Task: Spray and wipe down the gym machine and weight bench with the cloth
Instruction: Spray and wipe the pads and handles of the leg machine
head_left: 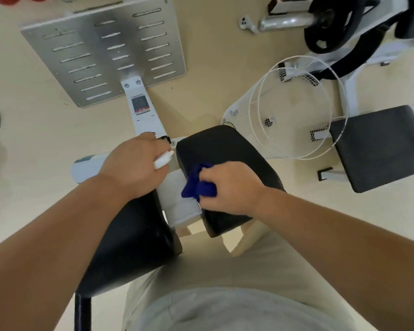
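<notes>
**Cloth on the pad, sprayer in the other hand**

The right hand (232,187) gripped a bunched blue cloth (196,185), which was pressed against the near edge of the gym machine's right black pad (225,144). The left hand (134,163) was curled round the spray bottle (163,160), or so its white tip suggested, since the fingers hid most of it. That hand sat over the white frame (175,201) between the two pads, just above the left black pad (134,235). The hands were near each other but apart. Beyond them lay the slotted metal footplate (101,48). To the right stood a white wire basket (296,106), beside it the dark weight bench (380,144), and further back a black weight plate (328,22).
</notes>
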